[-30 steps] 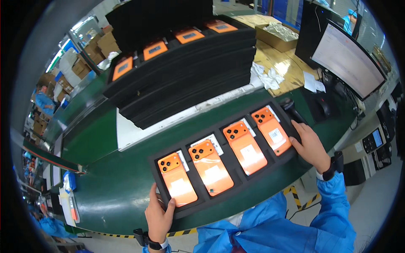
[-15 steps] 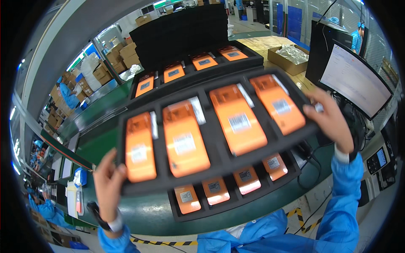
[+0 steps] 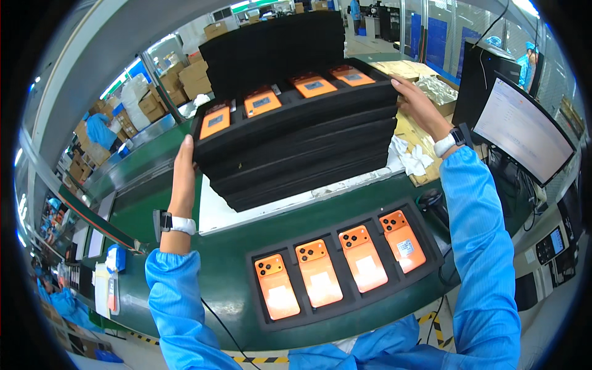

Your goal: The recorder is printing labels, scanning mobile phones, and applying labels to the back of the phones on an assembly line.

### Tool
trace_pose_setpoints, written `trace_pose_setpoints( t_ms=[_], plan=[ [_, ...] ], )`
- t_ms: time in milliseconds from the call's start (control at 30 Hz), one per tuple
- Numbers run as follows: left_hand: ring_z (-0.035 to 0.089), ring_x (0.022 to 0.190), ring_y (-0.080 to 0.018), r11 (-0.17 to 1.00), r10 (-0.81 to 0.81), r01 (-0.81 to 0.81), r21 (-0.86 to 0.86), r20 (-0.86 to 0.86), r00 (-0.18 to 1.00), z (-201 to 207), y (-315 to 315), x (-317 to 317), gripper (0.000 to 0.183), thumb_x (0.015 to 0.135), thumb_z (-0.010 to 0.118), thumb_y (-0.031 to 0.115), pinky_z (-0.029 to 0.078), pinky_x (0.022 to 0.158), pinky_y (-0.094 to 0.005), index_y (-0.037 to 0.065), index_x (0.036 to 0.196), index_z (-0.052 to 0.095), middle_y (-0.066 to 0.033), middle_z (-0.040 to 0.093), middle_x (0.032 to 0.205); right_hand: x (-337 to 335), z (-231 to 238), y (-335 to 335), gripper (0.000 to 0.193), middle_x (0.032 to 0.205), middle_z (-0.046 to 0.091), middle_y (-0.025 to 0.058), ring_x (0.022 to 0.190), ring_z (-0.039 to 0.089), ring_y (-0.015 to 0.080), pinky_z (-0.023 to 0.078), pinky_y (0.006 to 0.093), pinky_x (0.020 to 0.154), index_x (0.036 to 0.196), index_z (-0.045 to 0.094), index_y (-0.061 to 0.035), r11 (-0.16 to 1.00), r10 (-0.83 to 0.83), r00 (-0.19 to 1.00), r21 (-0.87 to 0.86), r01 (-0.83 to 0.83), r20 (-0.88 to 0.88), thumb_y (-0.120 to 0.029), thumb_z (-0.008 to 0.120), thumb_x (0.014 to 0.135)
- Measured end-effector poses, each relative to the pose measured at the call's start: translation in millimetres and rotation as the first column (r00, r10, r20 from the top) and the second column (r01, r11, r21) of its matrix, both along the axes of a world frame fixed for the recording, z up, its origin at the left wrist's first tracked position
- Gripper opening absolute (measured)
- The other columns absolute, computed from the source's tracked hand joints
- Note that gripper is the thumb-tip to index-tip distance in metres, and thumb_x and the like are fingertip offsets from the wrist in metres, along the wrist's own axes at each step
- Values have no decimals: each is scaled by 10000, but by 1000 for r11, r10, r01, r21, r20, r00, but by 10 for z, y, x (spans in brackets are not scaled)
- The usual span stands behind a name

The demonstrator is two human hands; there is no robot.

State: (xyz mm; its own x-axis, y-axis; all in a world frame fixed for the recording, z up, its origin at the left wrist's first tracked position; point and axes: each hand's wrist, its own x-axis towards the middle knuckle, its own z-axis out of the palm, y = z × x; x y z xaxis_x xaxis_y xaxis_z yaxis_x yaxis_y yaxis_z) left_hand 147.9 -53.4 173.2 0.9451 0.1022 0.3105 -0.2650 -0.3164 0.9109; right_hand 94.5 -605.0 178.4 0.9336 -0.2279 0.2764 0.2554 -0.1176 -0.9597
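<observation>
My left hand [image 3: 184, 176] grips the left end of a black foam tray [image 3: 296, 105], and my right hand [image 3: 420, 106] holds its right end. This tray rests on top of a stack of black foam trays [image 3: 308, 157]. Several orange phones [image 3: 261, 103] lie in its slots, each with a label. Nearer to me on the table, another black foam tray [image 3: 364, 297] carries several orange phones [image 3: 362, 258], camera side up. The nearest phone on the right [image 3: 403, 240] bears a label on its back.
A taller black foam stack [image 3: 271, 52] stands behind. On the right are a monitor [image 3: 524, 126], a dark handheld device [image 3: 433, 200] with a cable, and a cardboard box [image 3: 445, 106] holding crumpled film. White crumpled paper [image 3: 414, 159] lies beside the trays. The green table [image 3: 216, 283] has a white board [image 3: 216, 213].
My hands have carried the held tray away from me and down onto the stack. The near tray, partly covered before, is now in full view.
</observation>
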Motion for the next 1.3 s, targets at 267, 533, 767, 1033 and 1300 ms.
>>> trace_pose_setpoints(
  t_ms=[267,533,767,1033,1300],
  plan=[
    [360,1586,-290,970,-88,72,-232,-62,994,-166,292,210,819,1101,471,677,196,1299,-520,79,1659,448,-136,453,1697,-172,-2,380,713,1521,603,128,1409,558,209,440,378,1163,1619,481,-24,986,-82,996,-150,77,-24,-468,648,1087],
    [525,1489,-280,983,-182,182,3,-17,983,-1405,448,-1238,564,1095,591,315,378,1242,-437,28,1576,521,-135,581,1564,-1835,-649,-422,754,1455,645,137,1244,655,257,520,377,1067,1596,467,28,742,-209,941,-670,-24,-265,-382,744,1027],
    [647,1273,-242,938,-325,345,32,-268,907,-1846,29,-1624,343,980,656,24,456,1132,-348,-26,1319,673,-127,707,1327,-2536,-1496,-455,831,1423,630,185,1124,670,225,571,339,896,1657,367,8,846,-264,826,-530,-49,-498,-288,781,1000],
    [686,1125,-221,936,-285,322,145,-229,931,-1845,54,-1702,262,939,670,-39,504,1024,-321,-35,1198,709,-121,735,1193,-2860,-881,278,588,1303,686,78,782,673,115,524,245,564,1566,455,-18,992,17,801,-87,-86,-598,-40,619,1002],
    [690,1145,-238,936,-292,326,129,-231,928,-1842,88,-1679,270,937,673,-30,503,1037,-331,-38,1204,712,-129,737,1215,-3156,-733,693,698,1162,679,6,781,605,90,516,245,626,1652,346,-35,966,25,673,-156,-207,-739,-86,630,1017]
  ],
)
